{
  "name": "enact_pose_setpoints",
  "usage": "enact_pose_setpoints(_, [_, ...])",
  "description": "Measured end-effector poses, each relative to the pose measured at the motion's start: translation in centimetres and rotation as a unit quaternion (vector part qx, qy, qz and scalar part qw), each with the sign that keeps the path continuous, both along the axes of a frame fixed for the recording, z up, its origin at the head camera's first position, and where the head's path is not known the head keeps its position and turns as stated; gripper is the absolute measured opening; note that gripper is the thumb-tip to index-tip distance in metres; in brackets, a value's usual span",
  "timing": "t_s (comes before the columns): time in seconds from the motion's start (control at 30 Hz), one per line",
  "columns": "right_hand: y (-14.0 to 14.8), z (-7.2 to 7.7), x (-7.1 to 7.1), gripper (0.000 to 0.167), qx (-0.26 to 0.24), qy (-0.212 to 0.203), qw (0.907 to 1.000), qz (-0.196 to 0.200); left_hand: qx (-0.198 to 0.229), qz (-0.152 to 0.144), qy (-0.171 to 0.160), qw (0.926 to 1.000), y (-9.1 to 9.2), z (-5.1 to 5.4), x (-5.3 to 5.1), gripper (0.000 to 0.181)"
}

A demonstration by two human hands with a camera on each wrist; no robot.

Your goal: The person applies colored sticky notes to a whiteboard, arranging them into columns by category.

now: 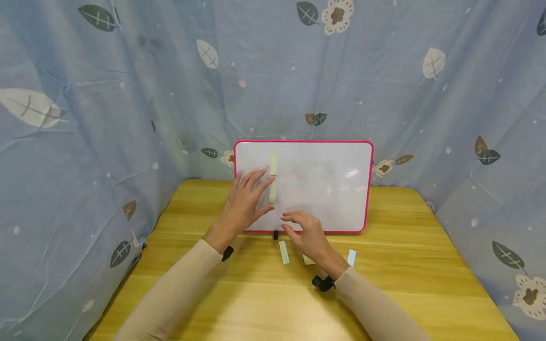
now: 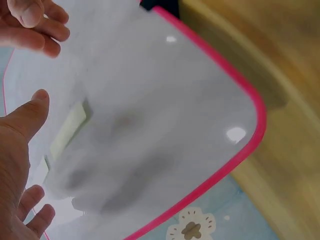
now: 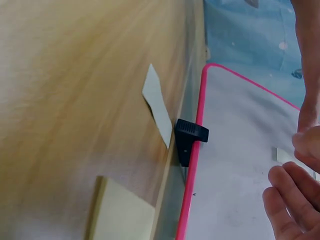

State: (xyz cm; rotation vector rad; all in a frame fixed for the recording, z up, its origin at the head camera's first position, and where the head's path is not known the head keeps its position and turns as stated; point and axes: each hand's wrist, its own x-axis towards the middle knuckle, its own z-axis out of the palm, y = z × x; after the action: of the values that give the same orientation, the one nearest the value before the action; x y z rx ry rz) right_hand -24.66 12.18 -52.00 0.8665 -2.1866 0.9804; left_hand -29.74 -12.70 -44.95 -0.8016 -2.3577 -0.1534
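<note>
My left hand point(image 1: 245, 201) is spread in front of the left part of a whiteboard point(image 1: 324, 184) with a pink frame. Two pale yellow-green paper strips stick to the board one above the other, an upper strip point(image 1: 273, 163) and a lower strip point(image 1: 272, 192). The left fingertips are beside these strips; whether they touch is unclear. The left wrist view shows the lower strip point(image 2: 69, 129) apart from the thumb. My right hand point(image 1: 309, 234) hovers by the board's lower edge, fingers loosely bent, with nothing visible between them.
On the wooden table point(image 1: 256, 303) before the board lie a pale green strip point(image 1: 284, 252), a cream paper piece point(image 1: 309, 260) partly behind the right hand, and a light blue strip point(image 1: 351, 257). A black clip point(image 3: 190, 137) supports the lower frame. Patterned blue curtains point(image 1: 273, 85) surround the table.
</note>
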Motion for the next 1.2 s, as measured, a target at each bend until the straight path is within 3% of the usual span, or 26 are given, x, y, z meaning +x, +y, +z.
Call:
enact_pose_setpoints(0.2, [0.8,-0.5,0.3,0.021,0.024,-0.015,0.9995,0.013,-0.008,-0.023,-0.001,0.9997,0.3,-1.5,1.3,0.086])
enact_pose_setpoints(0.5, [2.0,-0.7,0.6,0.020,0.059,-0.049,0.9962,0.042,-0.018,-0.052,-0.044,0.9976,0.6,-3.4,3.4,0.071])
enact_pose_setpoints(0.6, [2.2,-0.7,0.6,0.020,0.074,-0.062,0.9934,0.063,-0.026,-0.050,-0.066,0.9962,0.6,-4.1,3.9,0.069])
enact_pose_setpoints(0.83, [2.5,-1.1,1.0,0.019,0.090,-0.106,0.9850,0.102,-0.044,-0.053,-0.130,0.9892,0.5,-5.0,5.0,0.052])
enact_pose_setpoints(1.0, [2.6,-1.4,1.3,0.020,0.145,-0.138,0.9735,0.110,-0.048,-0.063,-0.157,0.9845,0.4,-5.7,5.7,0.041])
enact_pose_setpoints(1.2, [2.8,-2.1,1.0,0.019,0.191,-0.153,0.9620,0.122,-0.073,-0.069,-0.197,0.9751,0.3,-6.4,5.9,0.034])
